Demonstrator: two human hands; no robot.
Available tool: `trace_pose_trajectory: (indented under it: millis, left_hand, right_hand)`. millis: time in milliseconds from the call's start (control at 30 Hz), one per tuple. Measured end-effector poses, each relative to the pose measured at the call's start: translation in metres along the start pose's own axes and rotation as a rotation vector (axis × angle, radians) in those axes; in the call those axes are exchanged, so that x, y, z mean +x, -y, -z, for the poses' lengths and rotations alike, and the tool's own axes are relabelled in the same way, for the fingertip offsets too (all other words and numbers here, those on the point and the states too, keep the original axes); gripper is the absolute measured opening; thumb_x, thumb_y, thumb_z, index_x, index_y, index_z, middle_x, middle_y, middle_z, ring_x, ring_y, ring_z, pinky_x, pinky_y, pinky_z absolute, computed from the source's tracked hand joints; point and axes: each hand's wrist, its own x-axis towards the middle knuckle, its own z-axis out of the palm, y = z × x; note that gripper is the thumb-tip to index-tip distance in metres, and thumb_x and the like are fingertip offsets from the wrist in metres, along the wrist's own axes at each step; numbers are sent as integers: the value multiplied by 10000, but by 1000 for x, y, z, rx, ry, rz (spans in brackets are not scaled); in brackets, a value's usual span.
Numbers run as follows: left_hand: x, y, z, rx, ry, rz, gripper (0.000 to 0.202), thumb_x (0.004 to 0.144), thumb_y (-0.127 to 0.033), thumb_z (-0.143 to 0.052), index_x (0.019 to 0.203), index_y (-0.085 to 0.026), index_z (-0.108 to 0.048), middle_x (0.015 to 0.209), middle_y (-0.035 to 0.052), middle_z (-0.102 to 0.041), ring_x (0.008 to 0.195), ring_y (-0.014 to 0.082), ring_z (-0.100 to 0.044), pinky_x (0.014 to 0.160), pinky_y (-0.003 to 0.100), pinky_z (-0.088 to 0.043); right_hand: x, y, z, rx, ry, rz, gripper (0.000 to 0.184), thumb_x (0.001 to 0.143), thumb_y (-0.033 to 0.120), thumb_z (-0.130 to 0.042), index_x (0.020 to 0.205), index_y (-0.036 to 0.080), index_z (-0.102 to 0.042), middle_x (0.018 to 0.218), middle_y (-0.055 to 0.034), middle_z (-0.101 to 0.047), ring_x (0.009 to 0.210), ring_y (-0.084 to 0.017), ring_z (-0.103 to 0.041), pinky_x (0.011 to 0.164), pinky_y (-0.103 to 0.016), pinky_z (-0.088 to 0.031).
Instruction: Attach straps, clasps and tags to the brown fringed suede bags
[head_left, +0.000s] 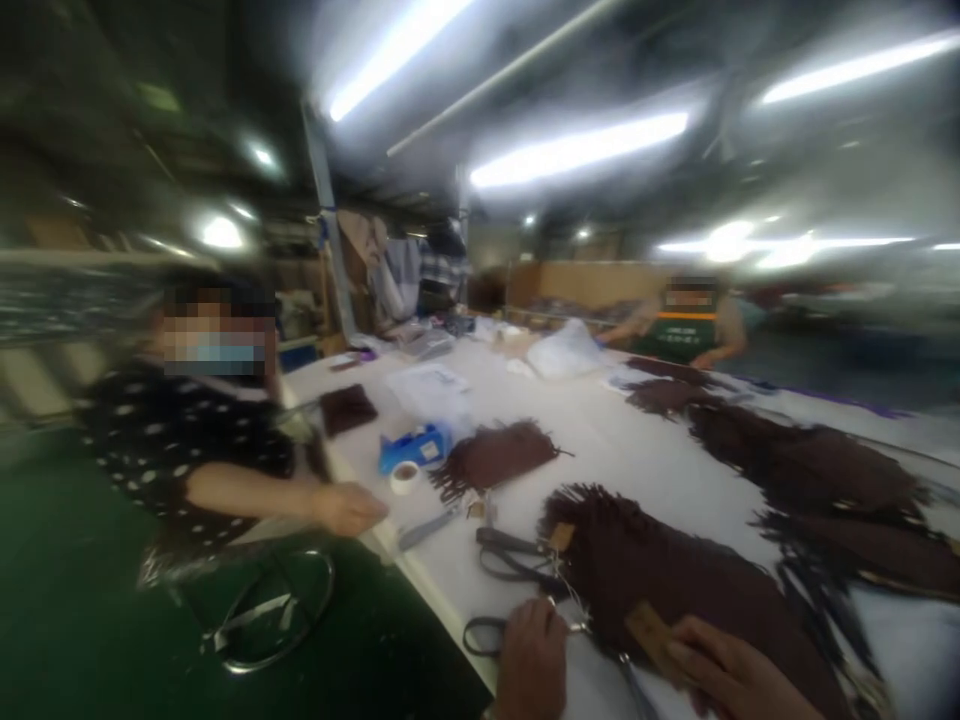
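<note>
My left hand (534, 655) rests at the table's near edge with its fingers curled around what looks like a scissors handle (581, 628). My right hand (731, 670) lies on a dark brown fringed piece (675, 570), its fingers bent over a small tan tag (651, 632). A dark strap (517, 555) lies just beyond my left hand. The view is blurred, so fine detail is lost.
A long white table (600, 440) carries more brown fringed pieces (495, 455) (810, 460), a blue object (412, 447), a tape roll (405, 477) and a white bag (566, 350). A seated person (217, 440) reaches in at left; another person (686, 325) works at the far end.
</note>
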Motion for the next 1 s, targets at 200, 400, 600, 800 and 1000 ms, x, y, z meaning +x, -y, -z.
trace_pose_trajectory:
  millis: [200,400,600,800,1000]
  left_hand:
    - [-6,6,-30,-17,-59,-14,116,821,-173,-585,899,-246,-630,922,79,-598,859,227,-563,695,375,-475]
    - [-8,14,-16,-44,89,-90,245,800,-89,-538,954,-250,-640,1100,87,-585,955,225,-555,802,370,-488]
    - [-2,2,22,-85,177,-57,260,868,-81,-461,1066,-182,-596,1106,99,-576,1033,237,-532,908,397,-437]
    - [4,1,30,-88,183,-116,225,907,-112,-435,1068,-172,-582,1107,99,-573,1030,223,-531,890,365,-421]
    - [2,-1,31,-23,168,-161,211,921,-140,-423,1057,-170,-582,1081,92,-590,1017,217,-544,875,353,-423]
  right_hand:
    - [115,101,-109,-112,175,91,220,818,386,-483,708,213,-564,488,5,-625,362,-121,-512,384,-210,-353]
    - [182,143,-139,-178,-50,247,341,848,316,-496,1155,201,-590,1048,-69,-719,925,-196,-677,791,-294,-507]
    - [106,93,-45,-312,-323,158,213,858,316,-504,948,233,-679,984,-6,-718,941,-181,-640,870,-277,-446]
    - [-33,17,20,-411,-602,-114,242,865,383,-472,855,224,-655,781,-6,-700,732,-185,-628,682,-275,-447]
    - [-94,-33,-57,-559,-520,-36,201,896,288,-447,875,235,-639,850,-24,-685,778,-192,-624,719,-301,-487]
